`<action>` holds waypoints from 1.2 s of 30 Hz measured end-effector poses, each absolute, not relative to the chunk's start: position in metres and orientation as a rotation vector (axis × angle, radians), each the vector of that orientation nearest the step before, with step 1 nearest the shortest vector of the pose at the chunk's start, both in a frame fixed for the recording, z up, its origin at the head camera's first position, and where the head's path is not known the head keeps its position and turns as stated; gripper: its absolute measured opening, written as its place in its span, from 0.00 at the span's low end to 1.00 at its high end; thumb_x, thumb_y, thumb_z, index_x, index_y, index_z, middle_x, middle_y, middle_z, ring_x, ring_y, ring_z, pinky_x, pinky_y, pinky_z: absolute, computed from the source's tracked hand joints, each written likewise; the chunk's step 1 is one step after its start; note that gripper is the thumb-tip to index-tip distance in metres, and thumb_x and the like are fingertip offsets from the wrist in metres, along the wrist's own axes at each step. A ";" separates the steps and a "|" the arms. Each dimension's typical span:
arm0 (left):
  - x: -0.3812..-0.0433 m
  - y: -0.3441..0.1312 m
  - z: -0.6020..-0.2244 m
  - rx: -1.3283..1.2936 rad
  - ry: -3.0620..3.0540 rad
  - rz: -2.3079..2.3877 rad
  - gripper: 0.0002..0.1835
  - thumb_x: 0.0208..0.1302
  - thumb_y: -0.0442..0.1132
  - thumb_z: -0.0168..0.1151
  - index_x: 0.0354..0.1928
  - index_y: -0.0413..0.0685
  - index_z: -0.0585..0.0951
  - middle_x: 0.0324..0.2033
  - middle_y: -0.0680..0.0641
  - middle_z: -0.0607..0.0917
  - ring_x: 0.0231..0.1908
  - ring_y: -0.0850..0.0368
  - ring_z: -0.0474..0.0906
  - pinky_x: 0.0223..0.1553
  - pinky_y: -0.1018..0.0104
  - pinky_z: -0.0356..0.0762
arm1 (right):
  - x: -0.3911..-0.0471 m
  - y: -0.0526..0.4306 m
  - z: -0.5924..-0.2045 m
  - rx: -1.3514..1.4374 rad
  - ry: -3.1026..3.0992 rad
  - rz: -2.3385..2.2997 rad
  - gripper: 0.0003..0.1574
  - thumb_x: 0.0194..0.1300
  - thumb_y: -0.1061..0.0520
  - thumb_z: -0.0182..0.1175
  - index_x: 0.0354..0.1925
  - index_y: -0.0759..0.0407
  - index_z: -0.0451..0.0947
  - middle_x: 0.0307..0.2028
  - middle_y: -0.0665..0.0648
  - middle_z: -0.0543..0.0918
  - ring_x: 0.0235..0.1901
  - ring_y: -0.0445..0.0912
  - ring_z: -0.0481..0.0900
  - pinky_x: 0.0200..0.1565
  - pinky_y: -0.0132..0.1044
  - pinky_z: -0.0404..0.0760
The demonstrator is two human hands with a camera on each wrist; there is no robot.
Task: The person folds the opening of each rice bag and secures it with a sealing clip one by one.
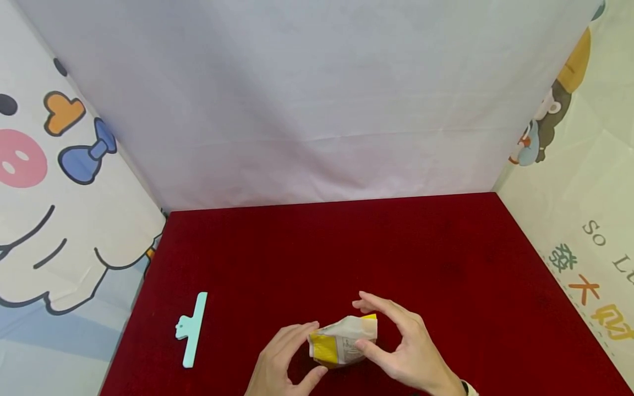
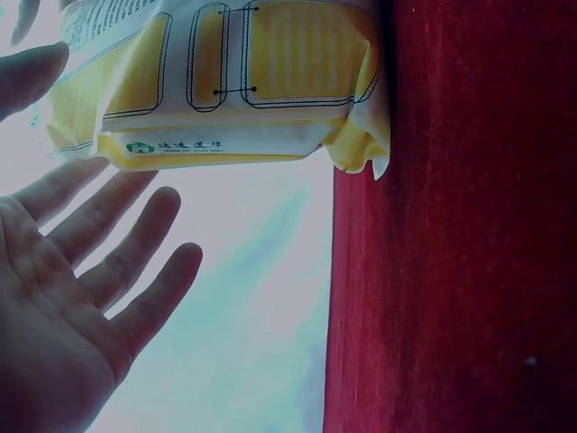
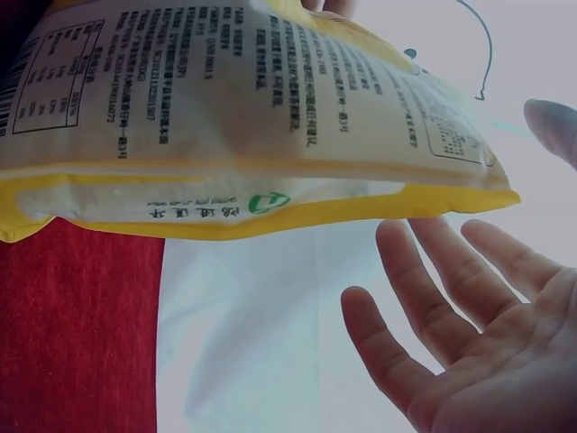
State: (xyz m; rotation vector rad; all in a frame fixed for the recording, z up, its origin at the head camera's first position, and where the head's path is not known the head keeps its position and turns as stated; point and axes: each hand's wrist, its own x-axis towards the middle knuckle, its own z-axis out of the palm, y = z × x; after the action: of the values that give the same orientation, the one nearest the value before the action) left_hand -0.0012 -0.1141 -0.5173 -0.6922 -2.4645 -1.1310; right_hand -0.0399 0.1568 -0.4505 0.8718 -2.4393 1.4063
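A white-and-yellow printed food bag (image 1: 337,347) stands on the red table between my two hands, its side seam and printed panel showing in the wrist views. My left hand (image 1: 282,357) is at the bag's left edge, fingertips by its top corner and the thumb lower down in front. In the left wrist view the fingers (image 2: 122,266) are spread and nearly straight. On the other side is my right hand (image 1: 408,347), its thumb in front of the bag and the index finger behind. The right wrist view shows those fingers (image 3: 433,325) loosely extended beside the bag's edge (image 3: 343,212).
To the left lies a long mint-coloured clip (image 1: 195,330) with a small shaped tab. Red cloth covers the table (image 1: 327,253). A plain pale curtain (image 1: 317,99) hangs behind it, with cartoon-printed sheets (image 1: 54,220) at both sides.
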 end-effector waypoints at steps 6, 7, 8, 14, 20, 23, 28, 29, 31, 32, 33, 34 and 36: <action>-0.002 -0.115 -0.518 -0.678 -2.464 -1.129 0.36 0.60 0.45 0.81 0.71 0.54 0.79 0.61 0.50 0.87 0.57 0.56 0.84 0.52 0.56 0.89 | -0.041 0.154 -0.451 0.878 -2.421 1.412 0.50 0.56 0.63 0.81 0.74 0.52 0.73 0.58 0.48 0.88 0.56 0.42 0.85 0.62 0.37 0.84; -0.002 -0.114 -0.517 -0.668 -2.471 -1.135 0.36 0.61 0.46 0.80 0.71 0.55 0.79 0.62 0.51 0.87 0.58 0.57 0.84 0.52 0.57 0.89 | -0.041 0.153 -0.451 0.879 -2.418 1.412 0.50 0.56 0.63 0.81 0.74 0.52 0.73 0.58 0.48 0.88 0.56 0.42 0.86 0.61 0.37 0.84; -0.002 -0.114 -0.516 -0.658 -2.477 -1.143 0.36 0.62 0.46 0.80 0.71 0.55 0.78 0.62 0.51 0.87 0.58 0.57 0.84 0.53 0.57 0.89 | -0.041 0.153 -0.451 0.882 -2.414 1.413 0.50 0.56 0.63 0.81 0.74 0.52 0.73 0.58 0.49 0.88 0.56 0.42 0.86 0.61 0.37 0.84; -0.001 -0.112 -0.514 -0.627 -2.470 -1.166 0.36 0.63 0.46 0.79 0.72 0.55 0.78 0.61 0.51 0.88 0.57 0.58 0.85 0.52 0.59 0.89 | -0.041 0.150 -0.450 0.889 -2.396 1.429 0.49 0.56 0.63 0.81 0.73 0.52 0.74 0.57 0.49 0.89 0.56 0.42 0.86 0.62 0.35 0.83; -0.002 -0.109 -0.511 -0.609 -2.398 -1.186 0.35 0.62 0.41 0.80 0.71 0.54 0.79 0.58 0.48 0.89 0.54 0.58 0.86 0.52 0.65 0.88 | -0.041 0.147 -0.450 0.889 -2.387 1.436 0.47 0.57 0.64 0.80 0.73 0.52 0.75 0.56 0.49 0.89 0.55 0.43 0.87 0.62 0.34 0.82; -0.004 -0.105 -0.508 -0.610 -2.329 -1.210 0.33 0.61 0.37 0.79 0.69 0.53 0.80 0.57 0.49 0.90 0.52 0.57 0.87 0.54 0.71 0.85 | -0.040 0.146 -0.451 0.888 -2.389 1.439 0.47 0.58 0.64 0.79 0.73 0.52 0.75 0.56 0.49 0.89 0.54 0.45 0.88 0.62 0.34 0.82; -0.007 -0.100 -0.502 -0.633 -2.242 -1.233 0.32 0.60 0.33 0.78 0.67 0.51 0.82 0.55 0.50 0.90 0.48 0.54 0.88 0.55 0.75 0.83 | -0.039 0.144 -0.449 0.882 -2.390 1.448 0.44 0.60 0.64 0.78 0.72 0.52 0.75 0.55 0.49 0.90 0.54 0.44 0.87 0.61 0.35 0.84; -0.008 -0.100 -0.501 -0.636 -2.233 -1.234 0.32 0.60 0.33 0.78 0.67 0.51 0.82 0.55 0.49 0.90 0.48 0.54 0.88 0.55 0.76 0.82 | -0.039 0.144 -0.449 0.878 -2.392 1.451 0.44 0.60 0.64 0.78 0.72 0.51 0.76 0.55 0.49 0.90 0.54 0.43 0.87 0.60 0.35 0.84; -0.009 -0.099 -0.500 -0.640 -2.221 -1.232 0.31 0.60 0.33 0.77 0.67 0.51 0.82 0.54 0.48 0.91 0.47 0.54 0.88 0.55 0.76 0.82 | -0.038 0.143 -0.448 0.874 -2.398 1.453 0.43 0.61 0.64 0.77 0.71 0.51 0.76 0.55 0.49 0.89 0.54 0.42 0.87 0.59 0.37 0.85; -0.009 -0.099 -0.499 -0.640 -2.218 -1.231 0.30 0.61 0.34 0.77 0.67 0.50 0.82 0.53 0.48 0.91 0.47 0.54 0.88 0.55 0.76 0.82 | -0.038 0.143 -0.447 0.873 -2.398 1.452 0.42 0.61 0.64 0.77 0.71 0.51 0.76 0.55 0.49 0.89 0.53 0.42 0.87 0.59 0.37 0.85; -0.010 -0.099 -0.499 -0.643 -2.212 -1.227 0.30 0.61 0.34 0.77 0.67 0.50 0.82 0.53 0.48 0.91 0.47 0.54 0.88 0.55 0.76 0.82 | -0.038 0.143 -0.447 0.872 -2.400 1.451 0.42 0.61 0.64 0.77 0.71 0.51 0.76 0.55 0.49 0.89 0.54 0.42 0.87 0.59 0.38 0.86; -0.010 -0.099 -0.499 -0.645 -2.209 -1.225 0.29 0.62 0.34 0.76 0.66 0.50 0.82 0.53 0.47 0.91 0.46 0.54 0.88 0.54 0.76 0.83 | -0.038 0.142 -0.446 0.869 -2.401 1.448 0.43 0.61 0.65 0.77 0.71 0.50 0.76 0.55 0.48 0.89 0.54 0.42 0.87 0.59 0.38 0.85; -0.011 -0.098 -0.499 -0.647 -2.203 -1.225 0.28 0.63 0.35 0.76 0.66 0.50 0.82 0.53 0.48 0.91 0.46 0.54 0.88 0.54 0.76 0.83 | -0.038 0.142 -0.445 0.871 -2.397 1.441 0.44 0.60 0.65 0.78 0.72 0.51 0.76 0.55 0.49 0.90 0.54 0.43 0.87 0.59 0.39 0.86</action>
State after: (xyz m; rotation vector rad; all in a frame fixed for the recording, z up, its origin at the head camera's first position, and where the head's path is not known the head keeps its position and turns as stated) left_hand -0.0106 -0.0983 -0.4988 -0.6465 -2.2034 -1.2248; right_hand -0.0384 0.1416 -0.4447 0.8706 -2.3969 1.4408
